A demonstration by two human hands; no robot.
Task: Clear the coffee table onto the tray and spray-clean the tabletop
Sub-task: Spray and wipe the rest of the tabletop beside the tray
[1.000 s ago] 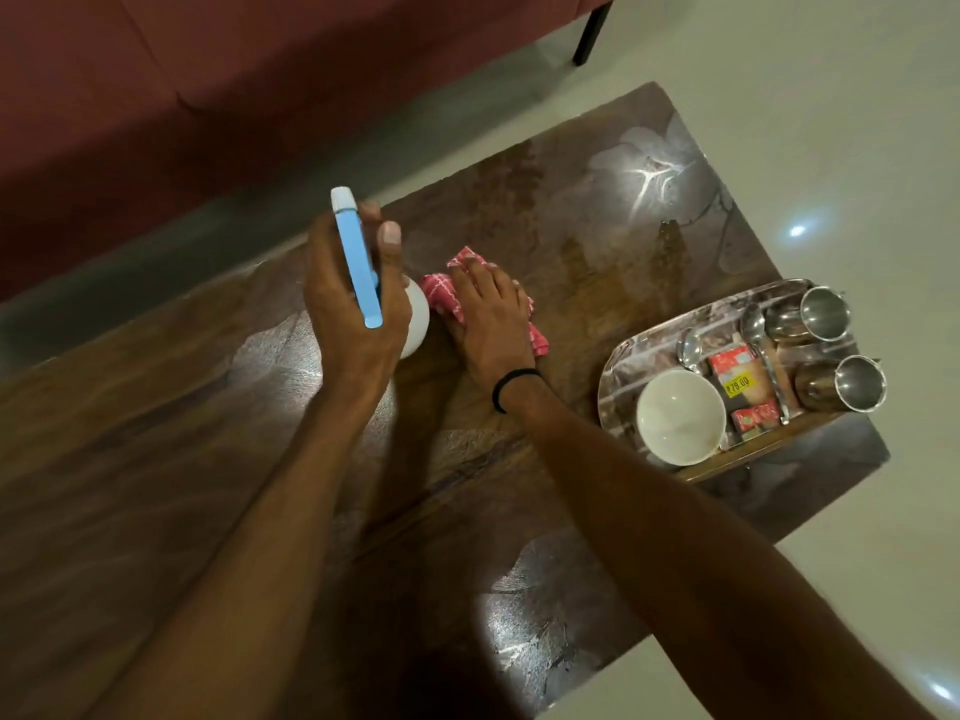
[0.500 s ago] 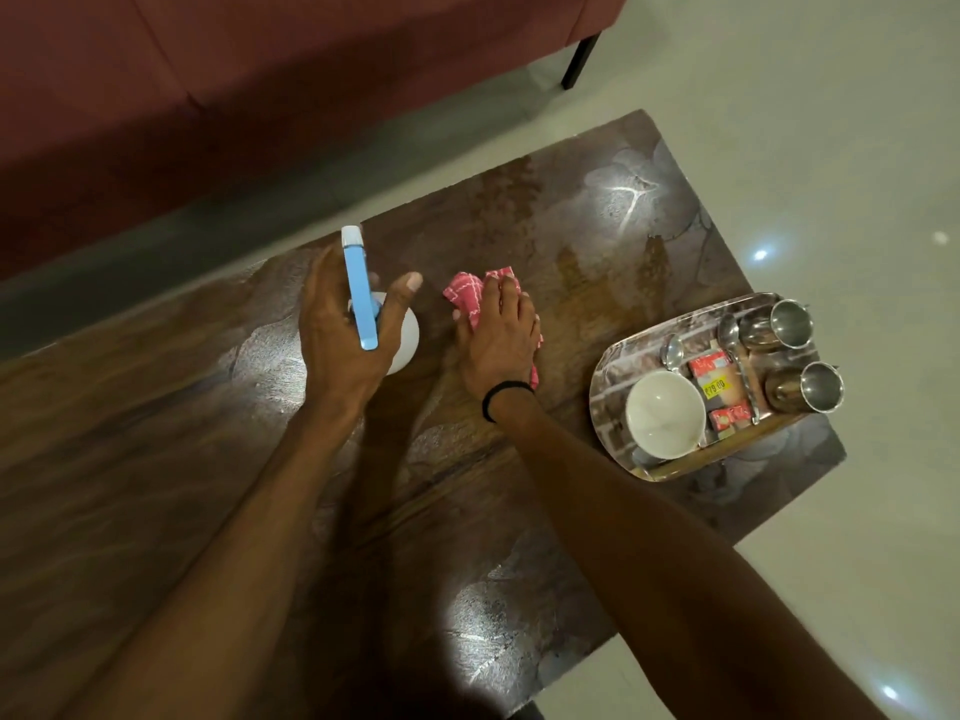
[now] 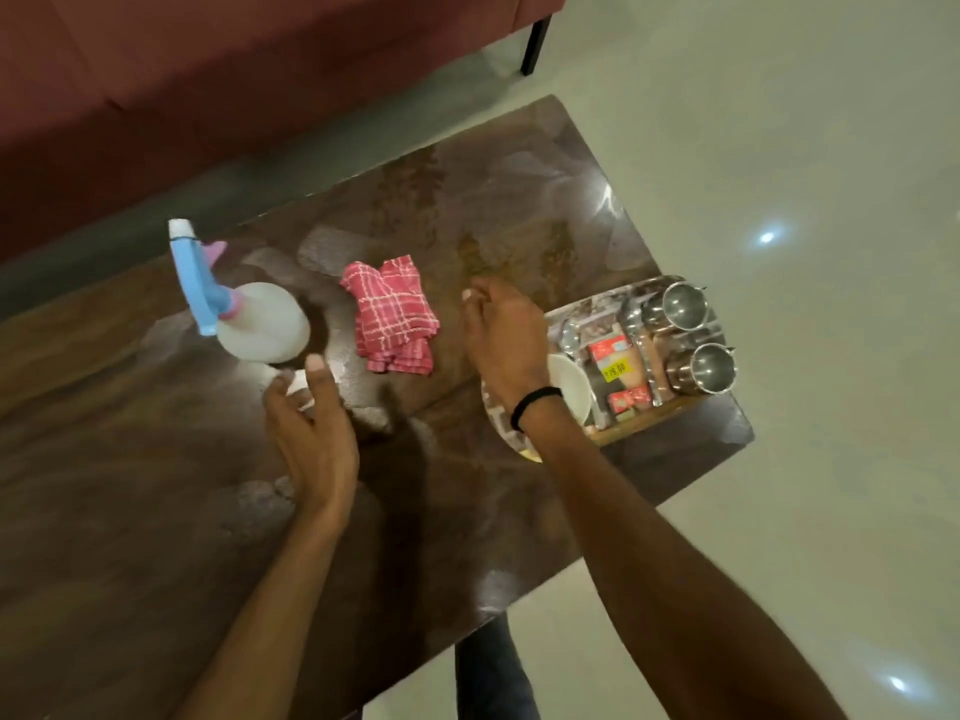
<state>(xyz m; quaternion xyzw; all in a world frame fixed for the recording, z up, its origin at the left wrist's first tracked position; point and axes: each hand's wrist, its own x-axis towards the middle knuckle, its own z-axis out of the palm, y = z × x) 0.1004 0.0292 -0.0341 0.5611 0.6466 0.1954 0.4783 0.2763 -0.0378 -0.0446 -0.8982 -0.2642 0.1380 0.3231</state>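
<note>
A white spray bottle (image 3: 262, 324) with a blue trigger head stands on the dark wooden coffee table (image 3: 156, 511). My left hand (image 3: 311, 433) hovers just below it, open and off the bottle. A folded red checked cloth (image 3: 395, 319) lies on the table between my hands. My right hand (image 3: 501, 345) is to the right of the cloth, fingers loosely curled, holding nothing, above the near left end of the tray (image 3: 566, 317). The tray holds a white bowl (image 3: 574, 389), two steel cups (image 3: 680, 306), spoons and small red packets (image 3: 610, 358).
A dark red sofa (image 3: 208, 70) runs along the table's far side, with a black leg (image 3: 535, 44) at its right end. Pale glossy floor (image 3: 779, 148) surrounds the table on the right. The tray sits near the table's right edge.
My left hand has let go of the spray bottle, which now stands on the table. My right hand has left the cloth and moved right toward the tray.
</note>
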